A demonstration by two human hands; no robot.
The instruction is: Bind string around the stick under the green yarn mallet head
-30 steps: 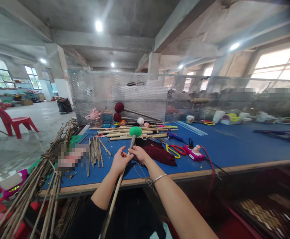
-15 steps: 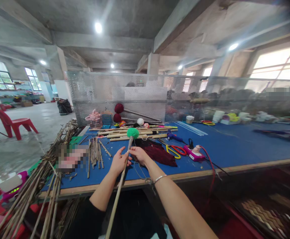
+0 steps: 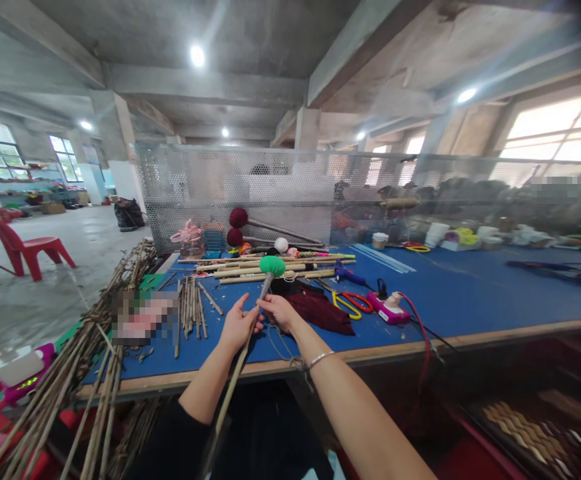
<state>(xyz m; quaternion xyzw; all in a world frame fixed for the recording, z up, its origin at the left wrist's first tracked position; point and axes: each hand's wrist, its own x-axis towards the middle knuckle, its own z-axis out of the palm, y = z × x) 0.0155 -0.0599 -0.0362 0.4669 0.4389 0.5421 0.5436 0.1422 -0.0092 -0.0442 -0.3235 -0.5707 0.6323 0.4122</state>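
A mallet with a round green head (image 3: 272, 267) points away from me over the blue table. Grey wrapping covers its neck (image 3: 266, 285), and the wooden shaft (image 3: 232, 383) slants down toward my lap, blurred at its lower end. My left hand (image 3: 239, 327) is closed around the shaft just under the wrapping, thumb raised. With thumb and fingertips, my right hand (image 3: 276, 312) pinches the mallet at the lower end of the wrapping. Beneath it a thin grey cord (image 3: 284, 348) trails over the table edge; whether the fingers hold it is hidden.
Dark red cloth (image 3: 320, 310), yellow-handled scissors (image 3: 348, 307), a blue glue gun (image 3: 348, 273) and a purple power strip (image 3: 390, 312) lie to the right. Short sticks (image 3: 190, 307) and a large stick bundle (image 3: 100, 320) are left. Dark red mallets (image 3: 238, 217) lie behind, before a perforated metal screen (image 3: 190, 160).
The mallet has turned in my hands: its green head has shifted slightly right and the lower shaft has swung left. Both hands stay in nearly the same place.
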